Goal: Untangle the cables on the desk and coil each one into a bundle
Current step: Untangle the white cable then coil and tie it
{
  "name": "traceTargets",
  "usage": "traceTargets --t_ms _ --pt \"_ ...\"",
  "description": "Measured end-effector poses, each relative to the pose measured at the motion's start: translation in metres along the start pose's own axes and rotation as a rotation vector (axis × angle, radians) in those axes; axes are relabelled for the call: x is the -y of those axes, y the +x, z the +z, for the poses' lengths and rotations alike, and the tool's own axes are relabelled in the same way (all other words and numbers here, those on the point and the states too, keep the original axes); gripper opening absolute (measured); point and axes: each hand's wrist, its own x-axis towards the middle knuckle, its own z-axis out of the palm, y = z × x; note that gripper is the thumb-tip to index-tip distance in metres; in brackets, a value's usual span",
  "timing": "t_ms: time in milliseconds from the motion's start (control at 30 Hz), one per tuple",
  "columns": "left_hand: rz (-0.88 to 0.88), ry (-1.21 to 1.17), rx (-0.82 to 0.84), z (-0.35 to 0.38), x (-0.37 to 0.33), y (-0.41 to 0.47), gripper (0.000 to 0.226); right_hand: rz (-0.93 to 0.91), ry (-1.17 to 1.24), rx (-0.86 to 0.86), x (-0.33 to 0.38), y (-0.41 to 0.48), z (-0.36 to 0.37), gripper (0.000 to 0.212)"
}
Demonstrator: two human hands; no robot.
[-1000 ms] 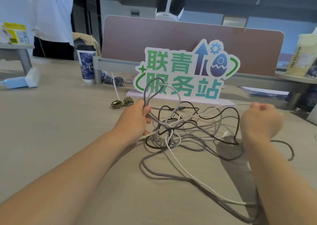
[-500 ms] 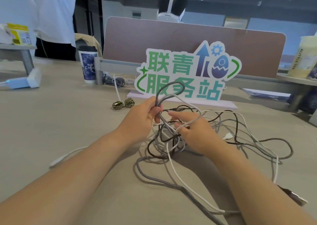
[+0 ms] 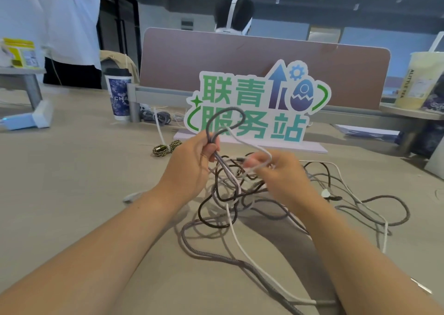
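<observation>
Left hand grip closed round grey braided cable loop; right hand pinches thin white cable. Tangle on beige tabletop, 6 o'clock of hands. Risk: yanking white cable cinches knot.

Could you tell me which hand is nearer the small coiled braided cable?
Left: the left hand sits just right of the coiled braided cable; the right hand lies farther right.

Desk sign reading 联青服务站, "ALITTLE TEA" on yellow drink cup, "CHA" on blue cup
</observation>
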Motion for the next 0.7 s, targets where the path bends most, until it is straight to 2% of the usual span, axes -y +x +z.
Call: traceTargets --t_ms 133,200,233,300,333,400,500,533,567,633,667,700 --pt "-0.137 0.213 -0.036 0.002 0.014 0.002 0.015 0.177 0.308 -0.590 -0.015 0.012 -0.029 0.020" --pt "-0.382 0.235 -0.037 0.004 0.024 0.003 0.017 0.206 0.477 -0.835 -0.023 0.015 -0.044 0.022" --pt "-0.556 0.124 -0.014 0.006 0.027 0.003 0.016 0.188 0.531 -0.908 -0.023 0.016 -0.049 0.023" --pt "-0.864 -0.290 0.065 0.004 0.025 0.004 0.020 0.076 0.574 -0.967 -0.016 0.015 -0.055 0.022" --pt "-0.933 -0.447 0.092 0.002 0.024 0.005 0.031 -0.012 0.571 -0.962 -0.009 0.013 -0.055 0.021" --pt "-0.938 -0.502 0.093 -0.002 0.025 0.005 0.049 -0.235 0.550 -0.883 0.010 0.006 -0.050 0.018" --pt "-0.632 -0.198 -0.122 -0.014 0.011 0.013 0.036 -0.548 0.299 -0.645 0.032 -0.006 -0.028 0.018" --pt "-0.553 -0.236 -0.178 -0.020 0.005 0.015 0.032 -0.588 0.171 -0.539 0.035 -0.008 -0.018 0.016" --pt "-0.539 -0.398 -0.183 -0.025 -0.002 0.017 0.032 -0.589 0.039 -0.432 0.035 -0.009 -0.007 0.018" --pt "-0.640 -0.791 -0.004 -0.033 -0.015 0.020 0.046 -0.543 -0.153 -0.227 0.029 -0.009 0.015 0.019" --pt "-0.668 -0.853 0.104 -0.037 -0.019 0.019 0.050 -0.530 -0.184 -0.151 0.026 -0.010 0.024 0.018" --pt "-0.653 -0.798 0.196 -0.040 -0.019 0.017 0.047 -0.526 -0.190 -0.098 0.023 -0.011 0.031 0.019"
